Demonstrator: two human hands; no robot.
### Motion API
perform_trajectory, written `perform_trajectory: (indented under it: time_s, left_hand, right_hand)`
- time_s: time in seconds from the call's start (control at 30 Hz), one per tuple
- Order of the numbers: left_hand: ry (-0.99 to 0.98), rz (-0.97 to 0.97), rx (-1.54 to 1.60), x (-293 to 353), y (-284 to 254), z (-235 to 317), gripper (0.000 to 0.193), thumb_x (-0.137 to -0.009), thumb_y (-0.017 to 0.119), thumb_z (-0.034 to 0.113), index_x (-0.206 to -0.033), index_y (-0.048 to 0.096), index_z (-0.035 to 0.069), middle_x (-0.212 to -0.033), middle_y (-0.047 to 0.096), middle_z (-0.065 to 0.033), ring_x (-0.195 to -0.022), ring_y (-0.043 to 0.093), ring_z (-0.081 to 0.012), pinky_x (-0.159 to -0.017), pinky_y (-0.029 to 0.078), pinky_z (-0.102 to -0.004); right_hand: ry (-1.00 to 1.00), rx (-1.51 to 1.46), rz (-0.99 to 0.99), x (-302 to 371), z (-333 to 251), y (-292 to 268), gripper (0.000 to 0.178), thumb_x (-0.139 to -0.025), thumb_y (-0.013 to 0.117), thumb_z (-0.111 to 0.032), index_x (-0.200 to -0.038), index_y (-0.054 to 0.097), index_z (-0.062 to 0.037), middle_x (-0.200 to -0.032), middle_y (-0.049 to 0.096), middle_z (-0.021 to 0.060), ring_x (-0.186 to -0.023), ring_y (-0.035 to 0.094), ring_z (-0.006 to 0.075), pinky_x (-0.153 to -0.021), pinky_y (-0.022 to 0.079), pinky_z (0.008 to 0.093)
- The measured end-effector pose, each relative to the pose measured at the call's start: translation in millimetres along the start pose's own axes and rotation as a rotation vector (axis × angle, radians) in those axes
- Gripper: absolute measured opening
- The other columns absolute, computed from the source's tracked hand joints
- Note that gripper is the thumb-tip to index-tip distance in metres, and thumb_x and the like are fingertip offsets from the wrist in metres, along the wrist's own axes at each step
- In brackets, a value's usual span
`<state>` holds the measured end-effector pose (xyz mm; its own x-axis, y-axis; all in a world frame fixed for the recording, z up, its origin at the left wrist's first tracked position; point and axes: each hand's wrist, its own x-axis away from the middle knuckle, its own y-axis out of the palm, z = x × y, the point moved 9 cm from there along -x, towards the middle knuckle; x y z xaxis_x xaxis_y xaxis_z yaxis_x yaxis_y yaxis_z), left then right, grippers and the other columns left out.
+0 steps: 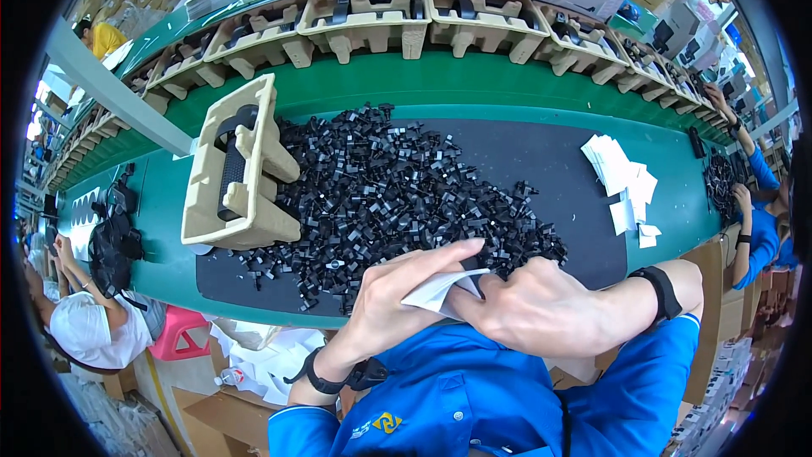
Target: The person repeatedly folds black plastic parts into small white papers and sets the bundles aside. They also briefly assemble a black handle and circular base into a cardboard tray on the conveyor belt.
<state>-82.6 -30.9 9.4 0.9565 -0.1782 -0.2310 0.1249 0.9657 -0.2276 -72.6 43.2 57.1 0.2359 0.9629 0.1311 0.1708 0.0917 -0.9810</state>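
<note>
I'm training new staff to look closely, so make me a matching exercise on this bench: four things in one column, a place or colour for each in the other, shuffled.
Column 1
1. White sheet
2. Small black parts
3. Nearest pulp tray
4. Stool

Column 2
A. Pink
B. Heaped on the dark mat
C. Tan, left of the heap
D. Between the left hand and right hand

Pairs: 1-D, 2-B, 3-C, 4-A
</note>
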Motion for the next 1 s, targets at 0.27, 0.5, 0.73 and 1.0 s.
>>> perform_trajectory:
  time_s: [0.27,0.5,0.73,1.0]
  left_hand:
    - [-0.172,0.27,0.259,7,-14,-20,0.083,-0.068,0.077,-0.002,-0.14,0.035,0.004,-0.1,0.067,-0.012,-0.087,0.066,-0.0153,-0.074,0.054,-0.0269]
    - [-0.21,0.407,0.339,9,-27,-19,0.079,-0.072,0.075,-0.004,-0.139,0.034,-0.001,-0.097,0.067,-0.0122,-0.085,0.066,-0.0157,-0.072,0.054,-0.0264]
    - [-0.407,0.418,0.689,8,-4,-39,0.065,-0.079,0.066,-0.006,-0.137,0.036,-0.005,-0.099,0.066,-0.015,-0.094,0.065,-0.018,-0.074,0.055,-0.0281]
    - [-0.455,0.474,1.073,-4,1,-55,0.059,-0.08,0.061,-0.008,-0.133,0.036,-0.01,-0.108,0.061,-0.0232,-0.087,0.067,-0.0264,-0.065,0.059,-0.0299]
  right_hand:
    - [-0.016,-0.178,0.043,-3,31,-6,0.024,-0.08,0.062,-0.012,-0.099,0.055,-0.0003,-0.066,0.057,0.0068,-0.044,0.057,0.0179,-0.037,0.044,0.0332]
    - [0.156,-0.581,0.694,16,76,-24,0.028,-0.078,0.071,-0.01,-0.104,0.062,-0.0019,-0.071,0.06,0.0027,-0.053,0.053,0.0131,-0.042,0.039,0.0265]
    - [-0.103,-0.398,0.863,32,72,-6,0.037,-0.067,0.072,-0.005,-0.104,0.07,-0.0076,-0.08,0.062,-0.0003,-0.063,0.049,0.0091,-0.045,0.032,0.0214]
    - [-0.269,0.346,0.739,39,46,-1,0.041,-0.067,0.065,-0.009,-0.108,0.07,-0.0132,-0.091,0.062,0.0013,-0.066,0.047,0.0108,-0.045,0.036,0.0195]
